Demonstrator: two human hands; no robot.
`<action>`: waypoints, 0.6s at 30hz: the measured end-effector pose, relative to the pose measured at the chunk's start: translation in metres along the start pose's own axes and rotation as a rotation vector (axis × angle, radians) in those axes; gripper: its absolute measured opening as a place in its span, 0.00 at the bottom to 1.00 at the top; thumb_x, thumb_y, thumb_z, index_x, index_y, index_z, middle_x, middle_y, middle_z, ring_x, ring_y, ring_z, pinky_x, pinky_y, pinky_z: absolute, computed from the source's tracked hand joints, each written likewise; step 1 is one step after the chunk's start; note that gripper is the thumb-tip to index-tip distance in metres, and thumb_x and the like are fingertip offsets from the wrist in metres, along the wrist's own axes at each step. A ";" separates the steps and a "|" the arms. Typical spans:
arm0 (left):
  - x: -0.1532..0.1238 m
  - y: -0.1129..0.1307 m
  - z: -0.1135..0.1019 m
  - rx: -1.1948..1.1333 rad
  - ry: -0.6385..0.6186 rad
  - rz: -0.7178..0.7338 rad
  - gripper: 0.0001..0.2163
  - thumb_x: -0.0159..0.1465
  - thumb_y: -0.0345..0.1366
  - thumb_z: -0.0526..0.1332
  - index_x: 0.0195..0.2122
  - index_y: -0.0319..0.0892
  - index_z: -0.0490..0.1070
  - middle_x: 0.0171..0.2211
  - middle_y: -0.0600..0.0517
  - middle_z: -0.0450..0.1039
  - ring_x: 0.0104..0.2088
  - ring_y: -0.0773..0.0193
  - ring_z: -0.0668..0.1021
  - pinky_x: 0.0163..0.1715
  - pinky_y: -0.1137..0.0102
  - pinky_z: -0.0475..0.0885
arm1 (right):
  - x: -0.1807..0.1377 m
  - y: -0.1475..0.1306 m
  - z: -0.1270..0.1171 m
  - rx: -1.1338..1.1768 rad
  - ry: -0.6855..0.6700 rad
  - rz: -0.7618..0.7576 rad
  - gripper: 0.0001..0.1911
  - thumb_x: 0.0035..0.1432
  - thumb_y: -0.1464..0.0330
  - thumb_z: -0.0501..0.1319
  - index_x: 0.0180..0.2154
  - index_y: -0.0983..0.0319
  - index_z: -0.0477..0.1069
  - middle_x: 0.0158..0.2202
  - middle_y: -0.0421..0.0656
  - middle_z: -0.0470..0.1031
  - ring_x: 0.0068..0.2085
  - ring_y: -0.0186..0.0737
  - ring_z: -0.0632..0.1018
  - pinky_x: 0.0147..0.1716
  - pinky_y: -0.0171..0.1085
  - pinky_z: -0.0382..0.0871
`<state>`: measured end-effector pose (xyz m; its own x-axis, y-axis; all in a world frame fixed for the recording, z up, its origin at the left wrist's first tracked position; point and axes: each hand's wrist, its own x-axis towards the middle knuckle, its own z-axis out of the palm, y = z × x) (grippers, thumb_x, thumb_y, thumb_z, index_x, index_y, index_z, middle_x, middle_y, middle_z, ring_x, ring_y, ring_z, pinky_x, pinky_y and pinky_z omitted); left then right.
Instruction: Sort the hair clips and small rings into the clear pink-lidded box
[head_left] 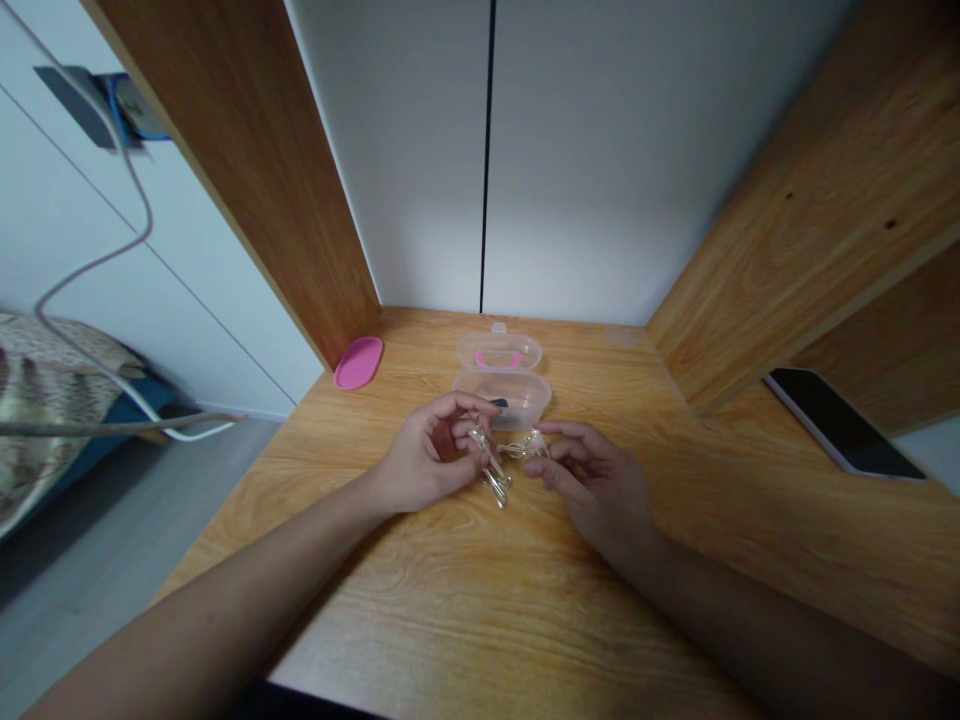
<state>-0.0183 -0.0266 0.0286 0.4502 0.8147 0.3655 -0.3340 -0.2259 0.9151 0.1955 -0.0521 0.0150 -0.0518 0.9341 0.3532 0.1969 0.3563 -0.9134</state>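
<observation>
My left hand (436, 450) is closed, thumb and fingers pinching a shiny silvery metal piece (492, 470) with slim, loop-like ends that hang down toward the table. Facing it, my right hand (600, 480) pinches another shiny piece (535, 443) between thumb and index finger. A thin, pale looped part (513, 450) lies between the two; whether it joins them I cannot tell. Just beyond my hands stands an open clear plastic case (536, 400), its lid (465, 350) folded back. A small dark item (499, 405) shows in the case, partly behind my left fingers.
A pink oval tray or lid (358, 363) lies at the table's back left. To the right rests a dark-screened phone (844, 420). Wooden side panels and a pale back panel (420, 180) border the wooden tabletop (450, 610). A white cable (142, 200) hangs at the left.
</observation>
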 end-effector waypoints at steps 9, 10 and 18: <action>-0.002 -0.004 0.001 0.040 -0.017 -0.140 0.21 0.64 0.32 0.67 0.58 0.40 0.70 0.39 0.47 0.76 0.36 0.67 0.77 0.38 0.70 0.75 | 0.004 -0.004 -0.007 -0.221 -0.075 -0.205 0.13 0.66 0.67 0.59 0.49 0.52 0.78 0.37 0.41 0.83 0.34 0.39 0.82 0.35 0.39 0.77; -0.001 -0.003 0.001 0.056 -0.012 -0.147 0.20 0.64 0.32 0.66 0.58 0.40 0.71 0.40 0.47 0.77 0.37 0.67 0.78 0.39 0.70 0.75 | 0.004 -0.002 -0.007 -0.221 -0.074 -0.193 0.14 0.67 0.67 0.58 0.51 0.52 0.77 0.38 0.42 0.83 0.35 0.39 0.82 0.37 0.40 0.78; 0.002 0.005 0.000 0.199 -0.032 -0.065 0.07 0.66 0.36 0.65 0.41 0.39 0.79 0.41 0.46 0.77 0.44 0.62 0.78 0.48 0.65 0.73 | 0.001 0.005 -0.002 0.002 0.000 -0.039 0.06 0.67 0.62 0.60 0.43 0.55 0.70 0.39 0.42 0.83 0.41 0.41 0.82 0.43 0.41 0.76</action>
<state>-0.0187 -0.0258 0.0337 0.4929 0.8141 0.3071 -0.1346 -0.2773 0.9513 0.1984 -0.0494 0.0109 -0.0594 0.9196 0.3883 0.1925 0.3922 -0.8995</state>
